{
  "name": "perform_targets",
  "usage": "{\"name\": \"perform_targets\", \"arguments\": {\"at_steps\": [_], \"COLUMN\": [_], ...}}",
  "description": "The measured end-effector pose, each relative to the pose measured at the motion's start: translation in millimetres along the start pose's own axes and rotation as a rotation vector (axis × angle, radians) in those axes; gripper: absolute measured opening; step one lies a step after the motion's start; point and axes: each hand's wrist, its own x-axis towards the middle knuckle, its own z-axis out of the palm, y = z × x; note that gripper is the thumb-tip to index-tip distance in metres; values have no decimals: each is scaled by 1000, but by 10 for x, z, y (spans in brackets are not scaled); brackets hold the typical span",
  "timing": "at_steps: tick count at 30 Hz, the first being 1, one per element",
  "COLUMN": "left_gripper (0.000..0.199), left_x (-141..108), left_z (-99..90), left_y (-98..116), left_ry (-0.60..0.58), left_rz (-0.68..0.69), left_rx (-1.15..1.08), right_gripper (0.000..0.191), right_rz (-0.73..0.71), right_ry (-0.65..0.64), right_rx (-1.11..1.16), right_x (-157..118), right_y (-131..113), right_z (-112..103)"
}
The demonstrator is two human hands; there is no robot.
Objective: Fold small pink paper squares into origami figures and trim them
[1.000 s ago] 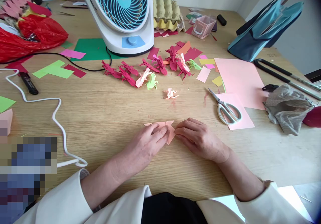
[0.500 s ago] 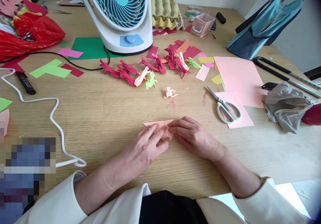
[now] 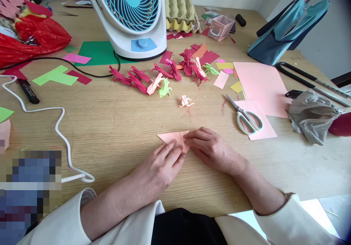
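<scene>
A small folded pink paper (image 3: 171, 136), roughly triangular with a crease down its middle, lies flat on the wooden table. My left hand (image 3: 161, 164) touches its lower edge with fingertips close together. At the paper's right side, my right hand (image 3: 211, 148) has its fingers pressed together on the paper, covering that corner. Beyond the paper sits a small pale pink folded figure (image 3: 185, 101). Farther back is a row of folded figures, mostly dark red (image 3: 138, 82), with light green (image 3: 165, 88) and pink ones (image 3: 155, 83) among them.
White-handled scissors (image 3: 248, 120) rest on pink sheets (image 3: 260, 87) at the right. A fan (image 3: 137, 25) stands at the back, near egg trays (image 3: 181, 11). A white cable (image 3: 64, 139) and black marker (image 3: 28, 91) lie left. A blue bag (image 3: 282, 33) stands back right.
My left hand has drawn slightly down and toward me, uncovering more of the pink paper's left part. My right hand has stayed almost in place.
</scene>
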Motion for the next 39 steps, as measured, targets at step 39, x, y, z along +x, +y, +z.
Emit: {"name": "perform_targets", "arguments": {"at_steps": [39], "left_gripper": [32], "left_x": [395], "left_z": [-18], "left_y": [-369], "left_ry": [-32], "left_rz": [-571], "left_rx": [-147], "right_gripper": [20], "right_rz": [-83], "right_ry": [-18], "right_rx": [-79], "right_x": [9], "right_y": [-71], "right_z": [31]}}
